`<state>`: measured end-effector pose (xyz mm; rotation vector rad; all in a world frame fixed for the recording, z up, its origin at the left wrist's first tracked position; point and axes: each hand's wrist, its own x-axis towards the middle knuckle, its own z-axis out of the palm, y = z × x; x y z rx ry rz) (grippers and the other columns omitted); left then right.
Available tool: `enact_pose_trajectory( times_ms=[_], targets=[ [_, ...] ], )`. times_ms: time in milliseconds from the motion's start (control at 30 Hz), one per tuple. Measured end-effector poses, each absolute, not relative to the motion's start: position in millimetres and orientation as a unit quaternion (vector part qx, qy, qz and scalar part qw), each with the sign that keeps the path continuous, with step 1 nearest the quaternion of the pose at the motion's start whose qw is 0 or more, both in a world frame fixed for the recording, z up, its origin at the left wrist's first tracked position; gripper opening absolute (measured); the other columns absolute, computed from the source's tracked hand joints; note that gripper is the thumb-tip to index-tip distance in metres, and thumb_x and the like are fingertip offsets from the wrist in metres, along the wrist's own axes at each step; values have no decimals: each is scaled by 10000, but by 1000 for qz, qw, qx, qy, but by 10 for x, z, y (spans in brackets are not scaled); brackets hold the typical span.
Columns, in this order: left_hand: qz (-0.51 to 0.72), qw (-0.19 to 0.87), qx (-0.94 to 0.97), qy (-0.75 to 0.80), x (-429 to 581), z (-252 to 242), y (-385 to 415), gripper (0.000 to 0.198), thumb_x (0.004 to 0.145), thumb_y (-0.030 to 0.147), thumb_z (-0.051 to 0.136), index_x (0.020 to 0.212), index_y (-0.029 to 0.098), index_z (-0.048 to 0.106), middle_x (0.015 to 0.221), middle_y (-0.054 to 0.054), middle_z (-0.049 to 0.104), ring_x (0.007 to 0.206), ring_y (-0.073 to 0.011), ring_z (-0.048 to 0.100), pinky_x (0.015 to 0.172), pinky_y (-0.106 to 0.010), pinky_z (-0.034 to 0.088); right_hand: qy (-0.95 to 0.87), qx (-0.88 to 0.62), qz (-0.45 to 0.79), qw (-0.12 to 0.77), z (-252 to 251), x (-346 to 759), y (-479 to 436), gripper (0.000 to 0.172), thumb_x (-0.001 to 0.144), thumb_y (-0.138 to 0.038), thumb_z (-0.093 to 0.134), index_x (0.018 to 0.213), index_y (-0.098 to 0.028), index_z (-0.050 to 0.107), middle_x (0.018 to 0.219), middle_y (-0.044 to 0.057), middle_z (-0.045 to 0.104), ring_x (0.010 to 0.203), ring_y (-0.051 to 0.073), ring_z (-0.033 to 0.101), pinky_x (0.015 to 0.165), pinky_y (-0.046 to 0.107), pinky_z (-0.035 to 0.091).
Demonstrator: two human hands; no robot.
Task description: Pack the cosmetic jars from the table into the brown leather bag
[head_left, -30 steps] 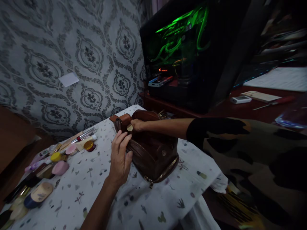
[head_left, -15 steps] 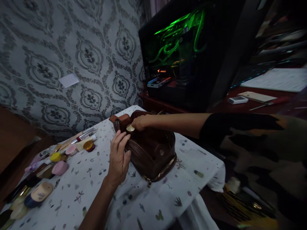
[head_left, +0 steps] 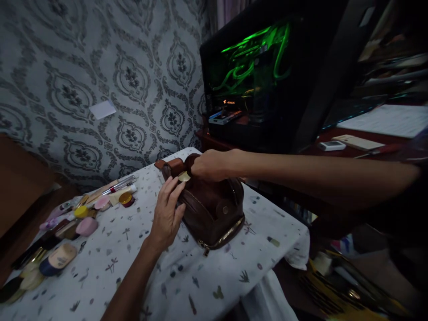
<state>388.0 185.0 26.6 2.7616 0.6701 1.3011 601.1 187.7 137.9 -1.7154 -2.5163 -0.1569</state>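
A brown leather bag (head_left: 214, 209) with a gold zip stands on a small table covered by a white patterned cloth (head_left: 187, 276). My left hand (head_left: 167, 214) rests against the bag's near side, fingers stretched out along its top edge. My right hand (head_left: 209, 165) reaches across from the right and is closed at the bag's top, next to a small pale gold tab (head_left: 183, 177) and the brown strap end (head_left: 170, 166). What the right fingers pinch is hidden.
Several cosmetics lie along the table's left side: a gold-lidded jar (head_left: 125, 199), pink compacts (head_left: 86, 226), tubes and pens (head_left: 117, 185). A computer case (head_left: 254, 76) with green lights stands on a dark wooden desk (head_left: 334, 154) behind. Patterned wallpaper (head_left: 100, 67) is at the back. Clutter lies on the floor at right.
My right arm has swung higher and its hand has slid a little right along the bag's top. The left hand has stayed on the bag. The view has shifted slightly.
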Motion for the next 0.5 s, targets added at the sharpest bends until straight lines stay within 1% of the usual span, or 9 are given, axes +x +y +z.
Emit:
enact_pose_trajectory(
  times_ms=[33, 67, 100, 133, 200, 267, 333, 400, 500],
  targets=[
    [414, 9, 885, 214, 3865, 270, 1852, 459, 1048, 357, 363, 1499, 271, 358, 1545, -116, 398, 1484, -252, 311, 1197, -478, 317, -837, -544, -51, 20, 1462, 6020, 1770, 34, 813, -110, 702, 803, -142, 702, 773, 56, 703, 781, 198, 681, 714, 276, 470],
    [413, 12, 885, 217, 3841, 266, 1856, 474, 1046, 359, 371, 1510, 273, 335, 1559, -120, 378, 1482, -252, 317, 1194, -476, 325, -846, -527, -75, 7, 1523, 6018, 1656, 91, 899, -147, 614, 899, -149, 705, 855, 76, 715, 815, 209, 684, 719, 288, 468],
    [411, 17, 883, 224, 3806, 251, 1864, 490, 1043, 361, 381, 1520, 273, 313, 1569, -125, 364, 1478, -251, 325, 1190, -473, 334, -845, -526, -92, 16, 1558, 6006, 1540, 148, 947, -177, 553, 967, -153, 697, 896, 89, 715, 838, 219, 683, 722, 299, 469],
    [409, 23, 881, 235, 3761, 225, 1876, 503, 1040, 362, 391, 1525, 270, 297, 1570, -130, 359, 1474, -249, 334, 1185, -471, 343, -840, -531, -102, 40, 1563, 5984, 1422, 169, 965, -197, 527, 1002, -155, 686, 932, 97, 712, 869, 229, 677, 742, 313, 473],
    [401, 32, 876, 267, 3637, 140, 1915, 508, 1033, 364, 408, 1518, 260, 299, 1554, -139, 377, 1458, -248, 358, 1174, -471, 362, -846, -503, -121, 127, 1485, 5913, 1195, 189, 981, -211, 495, 1023, -152, 671, 994, 109, 701, 939, 235, 651, 814, 345, 473],
    [386, 30, 870, 306, 3473, 25, 1973, 484, 1027, 371, 415, 1488, 244, 344, 1522, -145, 407, 1436, -255, 384, 1163, -487, 375, -877, -411, -130, 215, 1310, 5813, 990, 253, 1003, -191, 422, 989, -147, 671, 1002, 111, 696, 964, 221, 621, 868, 359, 460],
    [366, 24, 862, 349, 3285, -93, 2036, 447, 1023, 383, 413, 1442, 230, 402, 1493, -146, 429, 1411, -267, 405, 1157, -514, 376, -910, -299, -117, 261, 1079, 5690, 823, 315, 1024, -166, 355, 1013, -155, 670, 1001, 102, 698, 986, 204, 600, 871, 346, 453],
    [352, 22, 848, 396, 3091, -189, 2092, 412, 1018, 391, 408, 1391, 221, 451, 1471, -142, 441, 1392, -277, 417, 1155, -533, 373, -930, -227, -108, 269, 837, 5548, 710, 280, 1019, -155, 391, 1000, -185, 669, 974, 77, 701, 935, 179, 591, 819, 325, 450],
    [345, 16, 822, 452, 2825, -276, 2150, 391, 1010, 405, 397, 1337, 211, 488, 1446, -143, 450, 1383, -289, 413, 1159, -549, 361, -949, -201, -105, 218, 529, 5318, 661, 183, 985, -156, 483, 965, -163, 665, 880, 43, 689, 824, 171, 565, 745, 326, 445]
  ],
)
